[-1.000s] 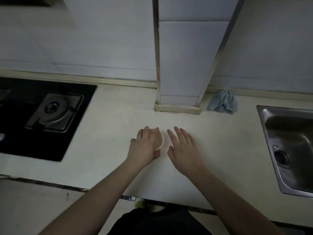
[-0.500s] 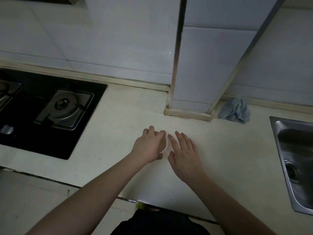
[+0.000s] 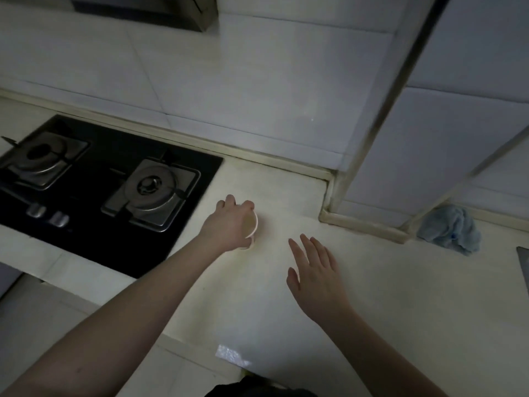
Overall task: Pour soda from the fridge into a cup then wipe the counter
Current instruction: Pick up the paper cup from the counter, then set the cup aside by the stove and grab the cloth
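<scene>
The left hand (image 3: 229, 224) curls round a small pale cup (image 3: 252, 229), fingers over the far side and thumb near the base, so most of the cup is hidden behind the knuckles. The cup appears to stand on the worktop (image 3: 372, 296) toward its back edge, just beside the right edge of the black gas hob (image 3: 94, 193); whether its base rests fully on the surface I cannot tell. The right hand (image 3: 315, 277) hovers flat, fingers spread and relaxed, holding nothing, apart from the cup and nearer the front edge.

No soda bottle and no fridge are in view, so I judge the task to be at an early step: placing the cup before fetching the drink. To do this well, the cup should be set down upright and level, clear of the hob's edge so it cannot tip onto the burner (image 3: 151, 190), with bare worktop around it for pouring. The grip should loosen only when the base sits flat, as a light cup will skid or topple if nudged on release.

A crumpled blue cloth (image 3: 449, 229) lies at the back edge of the worktop, to the right of the tiled pillar (image 3: 415, 156), within reach for the wiping. A sliver of sink (image 3: 523, 262) shows at the far right.
</scene>
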The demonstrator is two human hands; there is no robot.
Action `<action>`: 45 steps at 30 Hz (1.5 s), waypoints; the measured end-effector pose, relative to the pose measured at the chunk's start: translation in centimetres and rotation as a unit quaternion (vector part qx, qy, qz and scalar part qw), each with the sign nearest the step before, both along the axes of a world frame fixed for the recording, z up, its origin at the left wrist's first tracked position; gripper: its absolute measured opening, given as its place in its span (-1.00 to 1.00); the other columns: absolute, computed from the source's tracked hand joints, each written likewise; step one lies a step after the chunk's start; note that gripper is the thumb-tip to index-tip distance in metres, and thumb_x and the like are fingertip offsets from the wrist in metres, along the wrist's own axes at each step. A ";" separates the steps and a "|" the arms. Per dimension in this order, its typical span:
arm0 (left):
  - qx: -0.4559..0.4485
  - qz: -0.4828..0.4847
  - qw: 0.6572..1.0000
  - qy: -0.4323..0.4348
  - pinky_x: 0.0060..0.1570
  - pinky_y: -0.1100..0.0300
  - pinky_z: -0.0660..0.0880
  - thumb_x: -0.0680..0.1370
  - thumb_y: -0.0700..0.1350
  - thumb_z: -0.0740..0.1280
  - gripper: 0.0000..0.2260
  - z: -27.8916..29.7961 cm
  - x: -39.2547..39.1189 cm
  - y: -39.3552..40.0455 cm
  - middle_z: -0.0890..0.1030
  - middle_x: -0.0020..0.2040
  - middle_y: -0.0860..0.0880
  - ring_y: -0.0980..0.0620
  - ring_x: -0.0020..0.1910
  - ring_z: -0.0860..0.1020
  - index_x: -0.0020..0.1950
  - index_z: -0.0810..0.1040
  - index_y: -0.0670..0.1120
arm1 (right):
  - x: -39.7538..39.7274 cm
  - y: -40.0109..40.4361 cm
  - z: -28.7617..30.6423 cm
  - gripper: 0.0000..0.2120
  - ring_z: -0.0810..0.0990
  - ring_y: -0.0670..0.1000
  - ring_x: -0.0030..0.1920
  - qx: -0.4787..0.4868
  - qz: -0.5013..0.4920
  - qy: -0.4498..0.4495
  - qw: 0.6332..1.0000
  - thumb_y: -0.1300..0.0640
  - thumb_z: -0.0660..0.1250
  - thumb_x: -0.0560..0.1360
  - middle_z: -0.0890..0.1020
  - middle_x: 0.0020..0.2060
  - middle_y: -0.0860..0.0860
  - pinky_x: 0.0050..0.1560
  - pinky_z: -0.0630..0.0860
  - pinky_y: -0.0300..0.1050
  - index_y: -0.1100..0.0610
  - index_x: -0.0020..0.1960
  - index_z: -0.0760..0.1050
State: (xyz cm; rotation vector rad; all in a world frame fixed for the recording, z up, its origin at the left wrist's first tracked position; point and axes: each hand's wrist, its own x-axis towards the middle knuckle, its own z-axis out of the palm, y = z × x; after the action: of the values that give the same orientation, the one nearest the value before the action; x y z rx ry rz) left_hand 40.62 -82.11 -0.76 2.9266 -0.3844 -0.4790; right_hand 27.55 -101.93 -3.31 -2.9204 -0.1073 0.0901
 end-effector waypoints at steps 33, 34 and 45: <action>0.053 -0.020 0.998 0.000 0.12 -0.10 0.52 0.35 0.02 0.56 -0.23 -0.6 16.9 3.9 0.28 0.36 -0.20 -0.23 0.33 0.31 0.46 0.26 0.02 | 13.9 8.0 1.8 -0.36 0.15 0.17 0.51 -0.016 0.023 -0.011 1.000 -0.17 -0.19 0.54 0.20 0.51 0.15 0.44 -0.02 0.07 0.07 0.53 0.11; 0.052 -0.019 0.998 0.004 0.13 -0.10 0.52 0.35 0.01 0.56 -0.22 -0.6 17.1 3.9 0.28 0.36 -0.20 -0.23 0.33 0.32 0.47 0.25 0.01 | 13.9 7.9 1.8 -0.36 0.14 0.17 0.51 -0.017 0.023 -0.012 1.000 -0.17 -0.20 0.54 0.19 0.51 0.15 0.44 -0.03 0.07 0.07 0.53 0.11; 0.077 -0.008 0.997 0.002 0.12 -0.10 0.53 0.36 0.01 0.56 -0.21 -1.0 16.9 4.1 0.29 0.36 -0.21 -0.23 0.31 0.34 0.47 0.22 0.02 | 12.8 7.2 2.0 -0.44 0.00 0.14 0.54 0.008 0.016 -0.009 1.000 -0.09 0.03 0.62 0.06 0.55 0.12 0.48 -0.10 0.05 0.05 0.56 0.01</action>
State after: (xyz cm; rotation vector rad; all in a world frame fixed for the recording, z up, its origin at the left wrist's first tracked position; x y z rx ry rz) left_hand 57.53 -78.05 -1.75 3.0726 -0.3870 -0.5385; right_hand 40.31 -94.72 -1.27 -2.9049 -0.1576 0.0670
